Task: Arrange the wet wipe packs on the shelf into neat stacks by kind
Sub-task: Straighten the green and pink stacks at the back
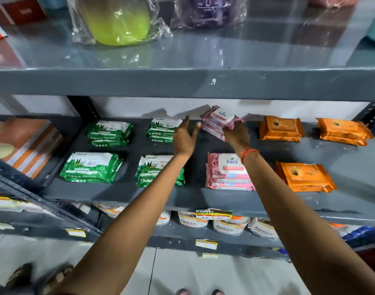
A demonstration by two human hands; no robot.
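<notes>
A grey metal shelf carries the wet wipe packs in groups. At its left stand four stacks of green packs: one far left, one near left, a second far stack just beside the left hand, and a second near stack partly hidden under the left forearm. The left hand reaches toward the back of the shelf with its fingers spread and nothing in it, close to the pink packs but not touching them. Right of it, the right hand, with an orange thread round its wrist, is clamped on a small bundle of pink packs, held tilted at the far middle of the shelf; whether the bundle rests on the shelf cannot be told. Near the front edge, under the right forearm, lies a stack of pink packs. Further right are three stacks of orange packs: one far, one near, and one far right. On the shelf above stand a yellow-green container in clear wrap and a purple wrapped item.
</notes>
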